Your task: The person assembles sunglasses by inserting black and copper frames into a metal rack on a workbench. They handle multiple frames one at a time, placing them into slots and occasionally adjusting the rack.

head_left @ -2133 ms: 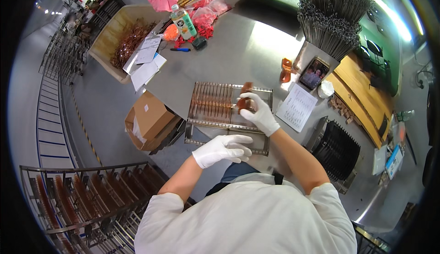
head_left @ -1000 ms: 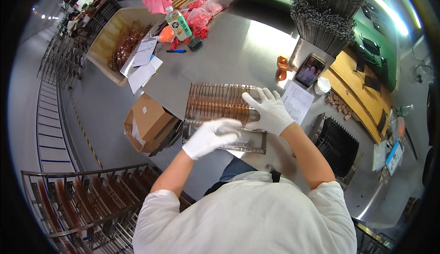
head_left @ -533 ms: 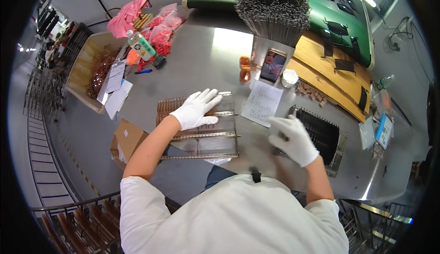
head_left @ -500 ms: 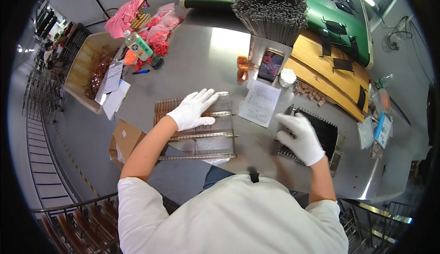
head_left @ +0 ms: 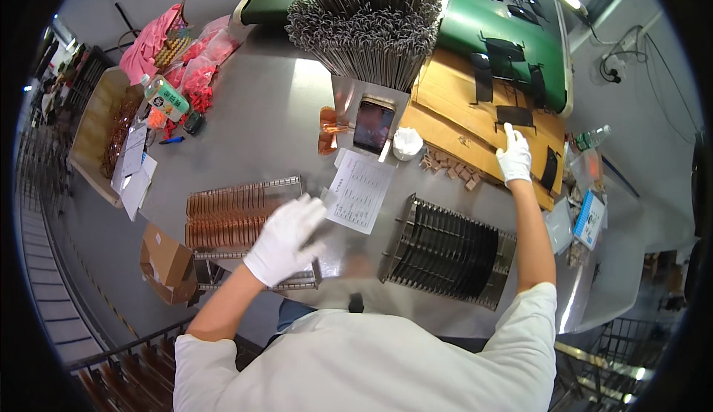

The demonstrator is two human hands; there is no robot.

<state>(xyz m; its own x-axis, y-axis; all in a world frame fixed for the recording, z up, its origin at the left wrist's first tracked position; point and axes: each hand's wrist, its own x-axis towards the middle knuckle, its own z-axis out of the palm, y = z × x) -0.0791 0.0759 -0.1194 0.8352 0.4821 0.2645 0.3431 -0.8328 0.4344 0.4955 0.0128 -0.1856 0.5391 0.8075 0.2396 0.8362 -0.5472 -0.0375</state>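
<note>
My left hand [head_left: 288,239], in a white glove, is over the right part of a wire rack [head_left: 281,187] holding a row of copper-coloured curved plates [head_left: 226,215]. Its fingers are spread, slightly blurred, and grip nothing visible. Stretched far forward on the right, my gloved right hand [head_left: 514,161] has its fingertips at the near edge of a black curved plate [head_left: 514,117] lying by the green conveyor belt. Those fingers are extended; whether they touch the plate is unclear. A second rack [head_left: 506,252], filled with black curved plates [head_left: 445,252], stands below my right forearm.
Bundled metal hooks [head_left: 364,33] stand behind a phone [head_left: 373,124]. A paper sheet [head_left: 360,191], a white roll [head_left: 407,143] and small brown blocks [head_left: 451,168] lie mid-table. More black plates rest on the green belt [head_left: 464,26] and cardboard [head_left: 442,107]. A bottle [head_left: 165,97] stands left.
My right hand has moved from above the black-plate rack forward to the single black plate. My left hand has shifted nearer me across its rack. The whole view has turned.
</note>
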